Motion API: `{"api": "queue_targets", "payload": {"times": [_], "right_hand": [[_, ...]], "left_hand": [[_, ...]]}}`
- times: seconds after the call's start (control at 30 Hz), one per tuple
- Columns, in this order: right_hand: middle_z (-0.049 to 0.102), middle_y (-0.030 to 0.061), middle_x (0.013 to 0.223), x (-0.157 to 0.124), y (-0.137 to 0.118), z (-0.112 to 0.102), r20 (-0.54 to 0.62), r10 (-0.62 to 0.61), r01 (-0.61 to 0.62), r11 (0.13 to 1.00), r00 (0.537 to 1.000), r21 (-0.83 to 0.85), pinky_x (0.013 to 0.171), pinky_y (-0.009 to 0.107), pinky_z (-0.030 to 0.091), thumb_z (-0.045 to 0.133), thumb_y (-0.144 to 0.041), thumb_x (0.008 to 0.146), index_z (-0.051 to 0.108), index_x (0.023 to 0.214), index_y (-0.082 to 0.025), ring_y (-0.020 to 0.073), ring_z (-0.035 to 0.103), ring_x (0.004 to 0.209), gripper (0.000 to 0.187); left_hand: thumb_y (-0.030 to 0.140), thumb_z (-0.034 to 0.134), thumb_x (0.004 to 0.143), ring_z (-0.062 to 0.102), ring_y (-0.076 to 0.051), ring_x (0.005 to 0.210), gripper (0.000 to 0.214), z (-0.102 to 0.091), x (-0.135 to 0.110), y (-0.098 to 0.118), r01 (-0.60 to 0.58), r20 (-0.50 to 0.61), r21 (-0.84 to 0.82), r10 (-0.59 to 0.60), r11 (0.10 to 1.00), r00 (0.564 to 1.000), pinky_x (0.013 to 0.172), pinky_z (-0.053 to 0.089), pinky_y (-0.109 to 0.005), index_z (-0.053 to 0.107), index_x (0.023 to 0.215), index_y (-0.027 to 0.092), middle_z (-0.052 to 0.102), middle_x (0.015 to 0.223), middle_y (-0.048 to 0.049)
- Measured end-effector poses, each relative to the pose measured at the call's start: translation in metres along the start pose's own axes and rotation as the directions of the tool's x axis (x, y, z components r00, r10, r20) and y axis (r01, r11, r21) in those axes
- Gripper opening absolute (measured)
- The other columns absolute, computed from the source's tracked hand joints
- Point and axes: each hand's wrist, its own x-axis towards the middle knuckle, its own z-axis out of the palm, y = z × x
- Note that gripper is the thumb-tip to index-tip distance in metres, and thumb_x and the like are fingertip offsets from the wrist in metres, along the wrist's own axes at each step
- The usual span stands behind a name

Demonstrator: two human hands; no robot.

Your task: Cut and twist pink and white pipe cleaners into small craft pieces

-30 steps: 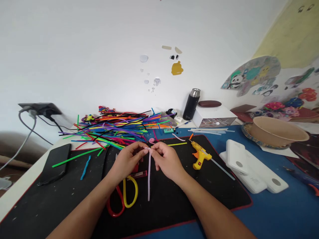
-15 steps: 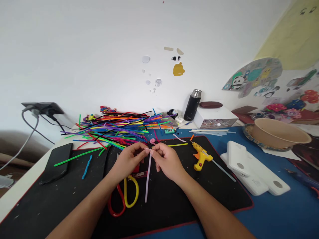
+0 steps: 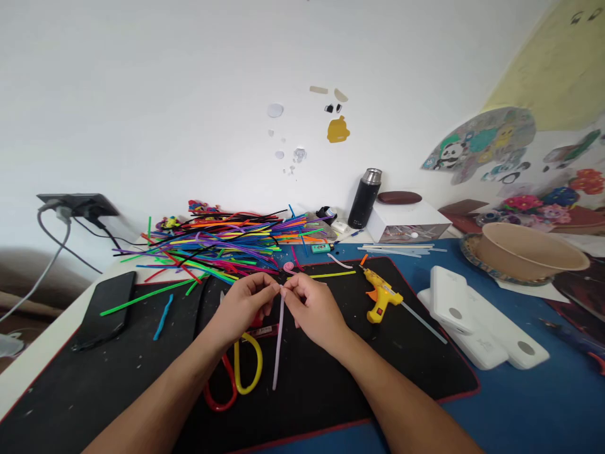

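Observation:
A pale lilac pipe cleaner [image 3: 278,347] hangs down over the black mat [image 3: 326,378], its upper end pinched between both hands. My left hand [image 3: 248,302] is closed, thumb and forefinger on that end. Against it, my right hand [image 3: 314,309] is closed the same way, fingertips meeting the left ones. The fingers hide the pipe cleaner's tip. Below my left hand lie scissors with red and yellow handles [image 3: 259,372], their blades mostly covered by the hand. A small pink coil [image 3: 288,267] lies just beyond the fingertips.
Many coloured pipe cleaners [image 3: 227,243] are heaped at the back left, near a black phone [image 3: 106,309]. To the right lie a yellow glue gun [image 3: 382,296] and white power banks [image 3: 477,328]. A black flask [image 3: 363,200] stands by the wall; a beige bowl [image 3: 529,252] sits far right.
Both hands keep their pinch on the lilac pipe cleaner, and the fingertips have shifted slightly. Its hanging end has swung a little left and lower. The whole view has moved slightly.

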Motion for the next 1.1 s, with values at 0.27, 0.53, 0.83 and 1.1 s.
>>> {"api": "queue_targets", "payload": {"times": [0.27,0.53,0.83,1.1], "right_hand": [[0.052,-0.0102,0.055,0.0021,0.0041,0.0001,0.058,0.109,-0.121,0.954,0.992,0.275,0.04,0.021,0.034,0.061,-0.041,0.098,0.056,0.088,-0.023,0.0097,0.05,0.037,0.022],[0.051,-0.0105,0.053,0.0032,0.0058,-0.0001,0.073,0.109,-0.126,0.944,0.991,0.306,0.041,0.02,0.034,0.063,-0.042,0.098,0.058,0.089,-0.022,0.0091,0.05,0.037,0.023],[0.052,-0.0098,0.052,0.0041,0.0047,0.0002,0.106,0.1,-0.132,0.924,0.989,0.358,0.044,0.021,0.035,0.061,-0.041,0.099,0.058,0.096,-0.022,0.0103,0.049,0.038,0.02],[0.053,-0.0104,0.055,0.002,0.005,-0.0011,0.054,0.074,-0.082,0.982,0.996,0.17,0.045,0.021,0.037,0.06,-0.029,0.099,0.058,0.091,-0.023,0.0099,0.052,0.039,0.01]], "left_hand": [[0.064,0.072,0.084,0.054,-0.011,0.051,0.047,-0.0039,0.0036,0.002,-0.053,0.032,-0.024,0.054,0.998,0.998,0.046,0.043,-0.022,0.067,0.076,0.018,0.062,0.065,-0.0001],[0.062,0.074,0.083,0.054,-0.011,0.051,0.045,-0.0085,0.0045,0.0058,-0.118,0.039,0.063,0.115,0.991,0.993,0.05,0.045,-0.023,0.067,0.077,0.018,0.062,0.065,0.0015],[0.058,0.069,0.089,0.052,-0.012,0.055,0.04,-0.0064,0.0025,-0.001,-0.204,-0.018,0.164,0.21,0.965,0.978,0.052,0.043,-0.023,0.067,0.082,0.019,0.057,0.065,0.0037],[0.058,0.065,0.091,0.048,-0.012,0.05,0.04,-0.0027,-0.0002,0.0024,-0.168,0.006,0.185,0.17,0.968,0.985,0.047,0.038,-0.022,0.063,0.078,0.02,0.056,0.059,0.004]]}}
